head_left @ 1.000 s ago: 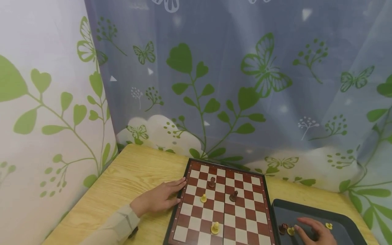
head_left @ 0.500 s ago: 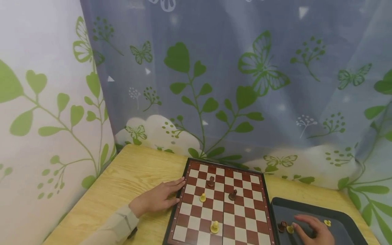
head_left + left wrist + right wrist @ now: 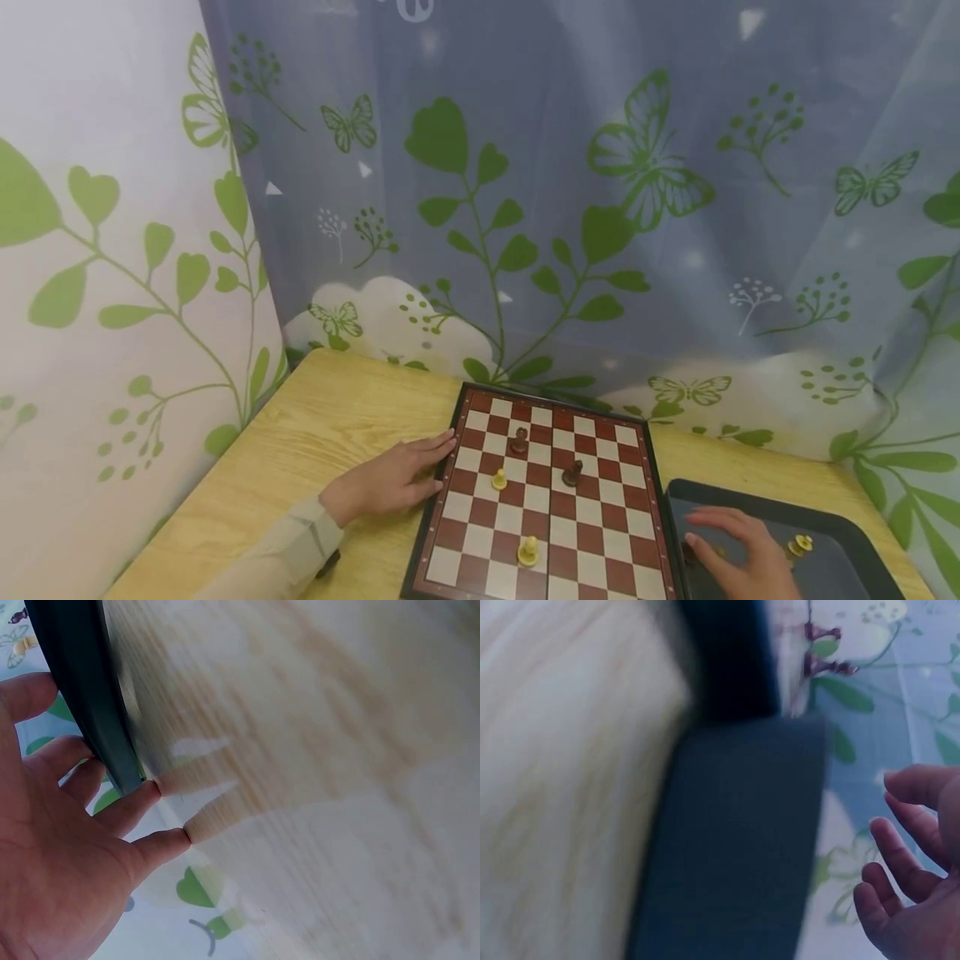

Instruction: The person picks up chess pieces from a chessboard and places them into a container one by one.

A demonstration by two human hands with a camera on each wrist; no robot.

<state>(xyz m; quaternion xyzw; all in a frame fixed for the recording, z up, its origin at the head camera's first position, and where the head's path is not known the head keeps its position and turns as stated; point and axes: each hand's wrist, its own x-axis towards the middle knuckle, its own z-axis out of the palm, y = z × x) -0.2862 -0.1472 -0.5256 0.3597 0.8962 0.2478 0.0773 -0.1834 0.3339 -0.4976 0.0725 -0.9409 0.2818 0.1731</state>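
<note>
My left hand [image 3: 390, 482] rests on the table with fingers extended, its fingertips touching the left edge of the chessboard [image 3: 603, 533]. On the board stand a dark chess piece [image 3: 519, 440], a dark knight [image 3: 573, 473], a pale yellow pawn [image 3: 499, 479] and a larger pale yellow piece [image 3: 528, 552] nearer me. Over the dark tray [image 3: 787, 504] at the right hovers my right hand [image 3: 742, 554], thumb and forefinger apart, nothing held in the right wrist view. Beyond it lies a yellow chess piece [image 3: 801, 544]. Other pieces under the hand are mostly hidden.
The wooden table [image 3: 345, 400] meets a patterned blue curtain [image 3: 525, 250] at the back and a white one [image 3: 135, 250] at the left. The tray stands close against the board's right edge.
My right hand has moved left within the tray and now covers the dark and yellow pieces seen there earlier. The left hand and the pieces on the board have stayed put.
</note>
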